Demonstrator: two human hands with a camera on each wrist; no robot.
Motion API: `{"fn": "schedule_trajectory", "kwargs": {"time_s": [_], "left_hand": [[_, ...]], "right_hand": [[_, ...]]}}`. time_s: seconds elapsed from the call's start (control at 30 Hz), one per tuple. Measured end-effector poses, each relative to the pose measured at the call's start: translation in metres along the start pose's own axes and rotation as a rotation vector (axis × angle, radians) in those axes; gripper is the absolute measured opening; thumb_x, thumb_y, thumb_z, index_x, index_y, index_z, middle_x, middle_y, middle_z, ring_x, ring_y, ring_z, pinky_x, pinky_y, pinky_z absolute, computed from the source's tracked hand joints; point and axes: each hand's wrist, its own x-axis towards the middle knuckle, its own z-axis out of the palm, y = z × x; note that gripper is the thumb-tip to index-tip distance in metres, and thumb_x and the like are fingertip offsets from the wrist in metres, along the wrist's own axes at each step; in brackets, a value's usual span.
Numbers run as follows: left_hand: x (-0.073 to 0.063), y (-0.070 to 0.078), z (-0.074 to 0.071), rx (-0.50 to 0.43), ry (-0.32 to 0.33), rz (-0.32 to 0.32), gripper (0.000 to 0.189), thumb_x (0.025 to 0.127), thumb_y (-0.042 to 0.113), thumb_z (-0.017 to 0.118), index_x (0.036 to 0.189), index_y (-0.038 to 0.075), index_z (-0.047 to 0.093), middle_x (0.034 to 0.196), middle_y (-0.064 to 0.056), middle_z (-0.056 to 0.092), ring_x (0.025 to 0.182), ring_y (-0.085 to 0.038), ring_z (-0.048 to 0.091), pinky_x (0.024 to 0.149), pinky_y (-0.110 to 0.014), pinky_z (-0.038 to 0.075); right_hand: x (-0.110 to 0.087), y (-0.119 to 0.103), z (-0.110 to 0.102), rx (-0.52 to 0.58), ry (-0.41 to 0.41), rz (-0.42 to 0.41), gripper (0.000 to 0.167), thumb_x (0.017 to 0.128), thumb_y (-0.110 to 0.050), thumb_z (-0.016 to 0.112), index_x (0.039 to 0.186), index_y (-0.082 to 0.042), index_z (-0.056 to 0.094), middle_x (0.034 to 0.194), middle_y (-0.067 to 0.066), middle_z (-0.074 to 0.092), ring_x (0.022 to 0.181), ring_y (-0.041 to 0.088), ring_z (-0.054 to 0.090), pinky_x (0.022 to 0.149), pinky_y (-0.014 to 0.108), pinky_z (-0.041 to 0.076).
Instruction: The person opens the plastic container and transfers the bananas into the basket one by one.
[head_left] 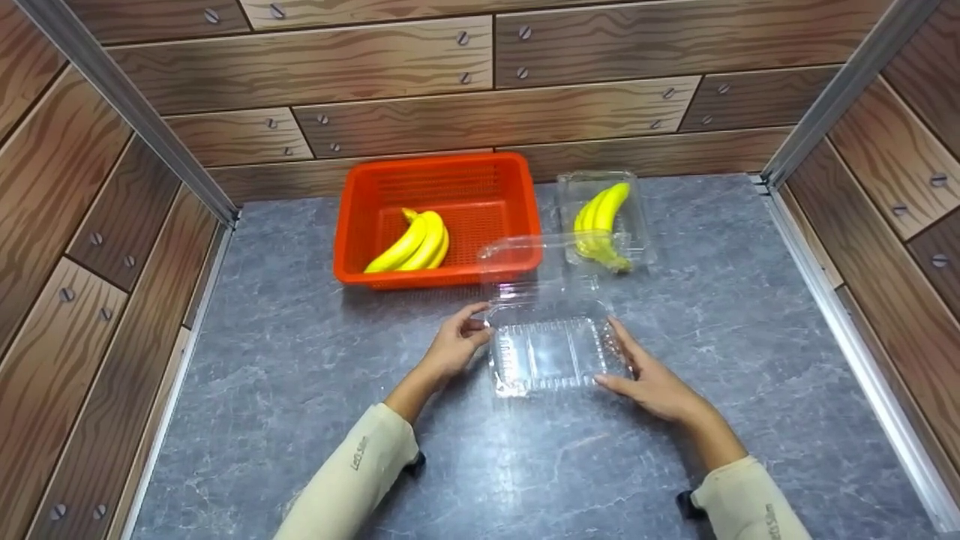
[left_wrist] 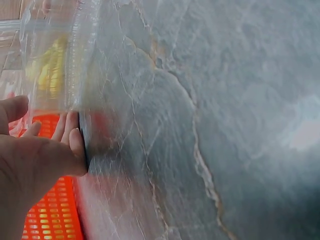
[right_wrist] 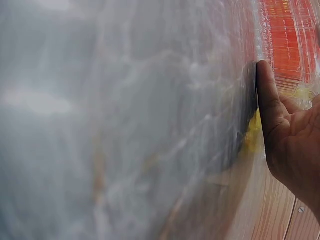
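A clear plastic clamshell box (head_left: 551, 352) lies on the table between the two hands, its lid (head_left: 547, 255) raised at the back. Nothing shows inside its base. My left hand (head_left: 452, 345) is at the box's left edge, thumb and fingers apart; the left wrist view shows this hand (left_wrist: 42, 150) with fingers extended. At the right side is my right hand (head_left: 651, 382), thumb near the front corner and fingers along the side. In the right wrist view, that hand's (right_wrist: 292, 130) fingers reach straight along the tabletop.
Behind the box stands a red plastic basket (head_left: 345, 225) holding a bunch of bananas (head_left: 420, 244). To its right, another clear box (head_left: 637, 217) has bananas (head_left: 600, 214) in it, partly seen through the raised lid. Wood-patterned walls (head_left: 405, 75) enclose the grey marbled table (head_left: 292, 360).
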Motion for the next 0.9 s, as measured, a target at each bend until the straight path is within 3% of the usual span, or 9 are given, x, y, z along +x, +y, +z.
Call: {"fn": "schedule_trajectory", "kwargs": {"time_s": [0.4,0.53,0.6,0.67,0.73,0.9], "left_hand": [[-0.008,0.005,0.000,0.057,0.038,-0.006,0.053,0.099,0.005,0.065,0.152,0.006,0.056,0.123,-0.028,0.071,0.107,-0.026,0.069,0.091,-0.031,0.057],[-0.012,0.001,-0.003,0.063,0.039,0.006,0.054,0.099,0.004,0.064,0.152,0.003,0.055,0.121,-0.029,0.072,0.105,-0.025,0.070,0.088,-0.028,0.056],[-0.014,0.000,-0.004,0.064,0.039,0.011,0.054,0.099,0.004,0.064,0.152,0.002,0.055,0.121,-0.029,0.072,0.104,-0.025,0.071,0.087,-0.026,0.055],[-0.016,-0.002,-0.007,0.069,0.044,0.018,0.054,0.099,0.004,0.063,0.152,0.002,0.055,0.121,-0.029,0.073,0.104,-0.025,0.071,0.087,-0.025,0.054],[-0.018,-0.003,-0.010,0.069,0.057,0.014,0.054,0.099,0.004,0.063,0.152,0.003,0.055,0.121,-0.029,0.073,0.105,-0.026,0.071,0.087,-0.025,0.054],[-0.024,-0.005,-0.020,0.086,0.103,0.007,0.052,0.100,0.005,0.064,0.151,0.005,0.057,0.122,-0.029,0.073,0.106,-0.028,0.071,0.089,-0.028,0.055]], "right_hand": [[0.002,-0.004,0.001,0.004,-0.022,-0.019,0.106,0.097,-0.048,0.076,0.172,-0.041,0.001,0.182,0.015,0.004,0.164,0.051,0.015,0.130,0.069,0.016],[0.000,-0.008,0.003,-0.002,-0.042,0.005,0.108,0.096,-0.050,0.076,0.172,-0.039,0.000,0.181,0.017,0.003,0.162,0.053,0.020,0.121,0.068,0.039],[0.000,-0.010,0.005,-0.002,-0.046,0.009,0.108,0.097,-0.050,0.076,0.172,-0.039,0.000,0.181,0.020,0.003,0.161,0.055,0.023,0.118,0.067,0.043],[0.000,-0.012,0.007,-0.011,-0.052,0.008,0.107,0.097,-0.050,0.076,0.172,-0.039,0.000,0.180,0.022,0.003,0.160,0.056,0.025,0.119,0.068,0.042],[0.001,-0.016,0.010,-0.025,-0.062,0.008,0.107,0.098,-0.049,0.076,0.172,-0.040,-0.001,0.179,0.025,0.006,0.146,0.059,0.047,0.114,0.069,0.047],[0.007,-0.025,0.018,-0.086,-0.080,0.001,0.107,0.097,-0.054,0.074,0.172,-0.039,0.000,0.178,0.025,0.013,0.145,0.059,0.047,0.119,0.072,0.039]]}}
